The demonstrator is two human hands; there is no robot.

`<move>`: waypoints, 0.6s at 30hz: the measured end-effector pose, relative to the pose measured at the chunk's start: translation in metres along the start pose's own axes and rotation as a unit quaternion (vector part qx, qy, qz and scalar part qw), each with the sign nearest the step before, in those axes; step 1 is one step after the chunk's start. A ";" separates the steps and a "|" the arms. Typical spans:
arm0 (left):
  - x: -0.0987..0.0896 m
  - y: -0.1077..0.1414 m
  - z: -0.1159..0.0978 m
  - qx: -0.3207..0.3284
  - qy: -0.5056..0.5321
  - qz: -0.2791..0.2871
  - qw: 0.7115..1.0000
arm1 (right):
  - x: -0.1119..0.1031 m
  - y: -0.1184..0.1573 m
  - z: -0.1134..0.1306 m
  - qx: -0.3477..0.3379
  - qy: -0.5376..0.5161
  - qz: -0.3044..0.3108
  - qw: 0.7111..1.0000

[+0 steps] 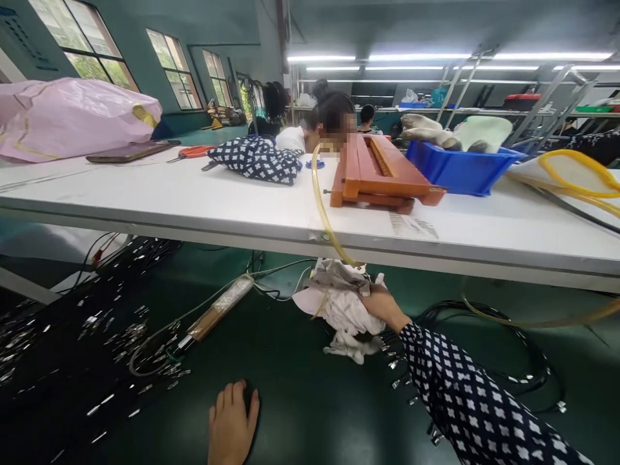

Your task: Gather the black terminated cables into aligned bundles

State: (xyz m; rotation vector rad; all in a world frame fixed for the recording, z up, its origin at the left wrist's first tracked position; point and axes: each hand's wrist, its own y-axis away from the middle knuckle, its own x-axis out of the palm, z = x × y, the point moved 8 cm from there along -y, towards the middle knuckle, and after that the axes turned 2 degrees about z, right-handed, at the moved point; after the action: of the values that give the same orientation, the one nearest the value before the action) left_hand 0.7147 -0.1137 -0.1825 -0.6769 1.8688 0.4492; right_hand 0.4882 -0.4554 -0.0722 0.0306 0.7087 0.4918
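Observation:
Below the table's front edge, my right hand (382, 305) is closed on a bundle of white and greyish rags (349, 313), which hang loosely from it. Its fingertips are partly hidden by the cloth. A yellowish tube (322, 206) runs over the table edge and comes down just above the rags. My left hand (233, 420) is at the bottom of the view over the dark green floor, fingers stretched and thumb apart, holding nothing. Up and left of it lies a taped, brown stick-like piece (220, 309) with a cord.
On the white table (169, 200) stand an orange-red frame-like tool (382, 168), a blue bin (460, 169) with gloves, a folded patterned cloth (259, 160), orange-handled scissors (194, 152) and a pink bag (72, 119). Black cables with metal ends (106, 336) cover the lower left. Another person (334, 116) sits opposite.

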 end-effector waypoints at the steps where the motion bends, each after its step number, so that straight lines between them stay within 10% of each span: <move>1: 0.000 0.000 0.000 0.000 0.000 -0.001 1.000 | -0.009 0.007 -0.010 0.014 0.007 -0.008 1.000; 8: -0.005 -0.001 -0.005 0.000 -0.007 0.002 1.000 | -0.031 0.047 -0.036 0.078 -0.162 0.045 0.983; 15: -0.002 -0.002 -0.004 -0.008 -0.017 0.013 1.000 | -0.006 0.026 0.024 -0.010 -0.349 0.042 0.936; 18: -0.001 -0.002 -0.003 -0.011 -0.011 0.017 1.000 | 0.024 0.023 0.052 -0.022 -0.353 0.130 0.926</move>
State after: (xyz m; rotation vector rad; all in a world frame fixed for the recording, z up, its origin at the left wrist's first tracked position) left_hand 0.7142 -0.1174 -0.1803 -0.6520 1.8593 0.4979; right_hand 0.5265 -0.4170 -0.0430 0.2503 -0.0193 0.6988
